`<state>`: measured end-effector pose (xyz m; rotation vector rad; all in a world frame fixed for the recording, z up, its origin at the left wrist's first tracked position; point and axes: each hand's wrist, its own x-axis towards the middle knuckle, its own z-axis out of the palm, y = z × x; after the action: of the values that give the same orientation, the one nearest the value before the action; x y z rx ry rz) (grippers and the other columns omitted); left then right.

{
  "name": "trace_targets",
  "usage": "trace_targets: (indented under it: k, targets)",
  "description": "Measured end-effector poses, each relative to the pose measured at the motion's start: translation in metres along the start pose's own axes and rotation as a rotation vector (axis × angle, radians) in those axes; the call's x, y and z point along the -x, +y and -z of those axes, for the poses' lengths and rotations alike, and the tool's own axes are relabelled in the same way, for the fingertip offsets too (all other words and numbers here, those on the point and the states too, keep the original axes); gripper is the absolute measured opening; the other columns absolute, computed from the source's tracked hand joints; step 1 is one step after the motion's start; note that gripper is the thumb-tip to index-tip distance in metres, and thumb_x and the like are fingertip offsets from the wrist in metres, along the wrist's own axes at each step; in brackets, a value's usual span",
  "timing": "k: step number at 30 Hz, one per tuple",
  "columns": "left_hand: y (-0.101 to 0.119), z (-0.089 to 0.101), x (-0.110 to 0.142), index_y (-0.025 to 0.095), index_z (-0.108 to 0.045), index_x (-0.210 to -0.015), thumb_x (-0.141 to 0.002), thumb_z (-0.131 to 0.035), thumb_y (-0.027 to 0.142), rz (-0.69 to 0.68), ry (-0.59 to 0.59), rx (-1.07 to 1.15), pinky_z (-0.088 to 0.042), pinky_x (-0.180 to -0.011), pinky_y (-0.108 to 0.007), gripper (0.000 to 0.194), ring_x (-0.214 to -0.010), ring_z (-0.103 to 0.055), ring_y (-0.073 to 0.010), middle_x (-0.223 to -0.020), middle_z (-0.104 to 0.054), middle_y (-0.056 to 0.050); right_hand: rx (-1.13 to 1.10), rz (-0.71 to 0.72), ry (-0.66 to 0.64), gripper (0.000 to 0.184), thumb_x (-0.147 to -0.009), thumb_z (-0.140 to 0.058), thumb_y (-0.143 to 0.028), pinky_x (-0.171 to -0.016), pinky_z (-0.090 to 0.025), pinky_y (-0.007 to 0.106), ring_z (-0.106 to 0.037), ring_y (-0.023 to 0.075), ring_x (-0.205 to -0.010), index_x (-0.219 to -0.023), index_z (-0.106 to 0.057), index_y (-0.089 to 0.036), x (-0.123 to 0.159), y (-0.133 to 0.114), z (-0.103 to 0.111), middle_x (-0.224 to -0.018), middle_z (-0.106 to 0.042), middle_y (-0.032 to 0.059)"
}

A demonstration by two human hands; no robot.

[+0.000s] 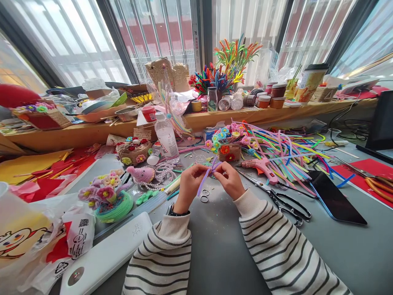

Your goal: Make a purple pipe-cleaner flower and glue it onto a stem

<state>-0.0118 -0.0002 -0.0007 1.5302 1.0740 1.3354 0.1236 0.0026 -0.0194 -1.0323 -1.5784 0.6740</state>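
Between my two hands is a purple pipe cleaner (202, 185), bent and crossed near its top, with one end hanging down. My left hand (192, 180) pinches it from the left with thumb and forefinger. From the other side my right hand (229, 179) grips it close to the crossing, fingers curled. Just below the hands, small scissors (204, 196) lie on the grey table, their ring handles showing. Large black-handled scissors (276, 196) rest to the right, beside a pink glue gun (260, 167).
A pile of coloured pipe cleaners (288, 147) spreads at the right behind a phone (337, 198). A bottle (166, 137), a flower basket (230, 152) and a green flower pot (115, 209) stand around. A white power bank (107, 254) lies left; jars (278, 96) line the ledge.
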Motion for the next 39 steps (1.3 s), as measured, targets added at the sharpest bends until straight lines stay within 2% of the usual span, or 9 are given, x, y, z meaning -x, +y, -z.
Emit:
trace_targets:
  k: [3, 8, 15, 18, 21, 25, 28, 35, 39]
  targets:
    - [0.000, 0.001, 0.001, 0.021, -0.066, -0.070, -0.062, -0.062, 0.023, -0.071, -0.023, -0.092, -0.042, -0.068, -0.024, 0.010, -0.067, -0.056, -0.0154, -0.070, -0.064, -0.002, -0.181, -0.183, -0.022, 0.012, -0.063, -0.053, -0.022, -0.046, -0.029, 0.021, -0.038, 0.0089, -0.051, -0.054, -0.046, -0.017, -0.003, 0.002, -0.001, -0.053, -0.042, -0.0042]
    - [-0.002, -0.003, 0.003, 0.025, -0.066, -0.071, -0.067, -0.056, 0.020, -0.235, -0.015, -0.284, -0.038, -0.077, -0.025, 0.012, -0.075, -0.055, -0.0160, -0.074, -0.064, -0.001, -0.540, -0.645, -0.076, 0.015, -0.053, -0.054, -0.022, -0.038, -0.015, 0.019, -0.023, 0.0045, -0.037, -0.048, -0.040, -0.018, -0.007, 0.006, -0.004, -0.039, -0.029, -0.0093]
    - [-0.009, -0.010, 0.005, 0.020, -0.062, -0.074, -0.074, -0.045, 0.015, -0.477, -0.077, -0.541, -0.043, -0.071, -0.026, 0.017, -0.077, -0.057, -0.0150, -0.079, -0.064, -0.005, -0.632, -0.759, -0.282, 0.016, -0.058, -0.042, -0.024, -0.035, -0.021, 0.022, -0.025, 0.0061, -0.035, -0.044, -0.035, -0.019, -0.008, 0.008, 0.000, -0.040, -0.027, -0.0066]
    - [-0.006, -0.008, 0.004, 0.019, -0.060, -0.076, -0.075, -0.046, 0.017, -0.472, -0.027, -0.522, -0.044, -0.071, -0.026, 0.015, -0.076, -0.057, -0.0140, -0.077, -0.063, -0.004, -0.613, -0.696, -0.255, 0.015, -0.062, -0.042, -0.025, -0.038, -0.023, 0.021, -0.027, 0.0063, -0.038, -0.049, -0.040, -0.017, -0.006, 0.006, 0.000, -0.045, -0.030, -0.0055]
    - [-0.002, -0.004, 0.003, 0.018, -0.060, -0.077, -0.072, -0.051, 0.022, -0.330, 0.092, -0.359, -0.045, -0.067, -0.024, 0.011, -0.071, -0.058, -0.0132, -0.074, -0.062, -0.003, -0.533, -0.545, -0.131, 0.013, -0.068, -0.045, -0.027, -0.044, -0.028, 0.021, -0.033, 0.0069, -0.045, -0.062, -0.049, -0.017, -0.003, 0.002, -0.002, -0.054, -0.037, -0.0037]
    - [-0.003, -0.002, -0.001, 0.015, -0.060, -0.075, -0.064, -0.059, 0.029, -0.067, 0.143, -0.072, -0.047, -0.063, -0.025, 0.018, -0.066, -0.059, -0.0137, -0.070, -0.063, -0.002, 0.009, 0.037, 0.083, 0.015, -0.074, -0.046, -0.024, -0.058, -0.037, 0.024, -0.042, 0.0099, -0.059, -0.084, -0.055, -0.017, 0.003, 0.000, -0.001, -0.078, -0.049, 0.0026]
    - [-0.007, -0.003, -0.003, 0.013, -0.060, -0.073, -0.059, -0.063, 0.030, 0.060, 0.104, 0.074, -0.048, -0.064, -0.027, 0.021, -0.066, -0.059, -0.0141, -0.070, -0.063, -0.003, 0.291, 0.270, 0.075, 0.015, -0.077, -0.044, -0.022, -0.060, -0.040, 0.026, -0.046, 0.0123, -0.062, -0.087, -0.054, -0.018, 0.004, 0.001, 0.001, -0.082, -0.051, 0.0050]
    - [-0.007, -0.006, -0.003, 0.012, -0.061, -0.070, -0.057, -0.065, 0.027, 0.128, 0.091, 0.090, -0.049, -0.063, -0.026, 0.020, -0.063, -0.058, -0.0130, -0.067, -0.063, -0.003, 0.529, 0.384, 0.096, 0.015, -0.080, -0.041, -0.022, -0.068, -0.042, 0.027, -0.051, 0.0164, -0.076, -0.082, -0.056, -0.019, 0.003, 0.003, 0.003, -0.079, -0.055, 0.0062]
    - [-0.005, -0.005, -0.002, 0.013, -0.061, -0.071, -0.061, -0.062, 0.028, 0.053, 0.064, 0.018, -0.048, -0.062, -0.026, 0.018, -0.063, -0.059, -0.0135, -0.067, -0.063, -0.003, 0.552, 0.367, 0.069, 0.016, -0.081, -0.041, -0.023, -0.068, -0.041, 0.027, -0.051, 0.0166, -0.076, -0.081, -0.056, -0.019, 0.004, 0.002, 0.003, -0.079, -0.056, 0.0061]
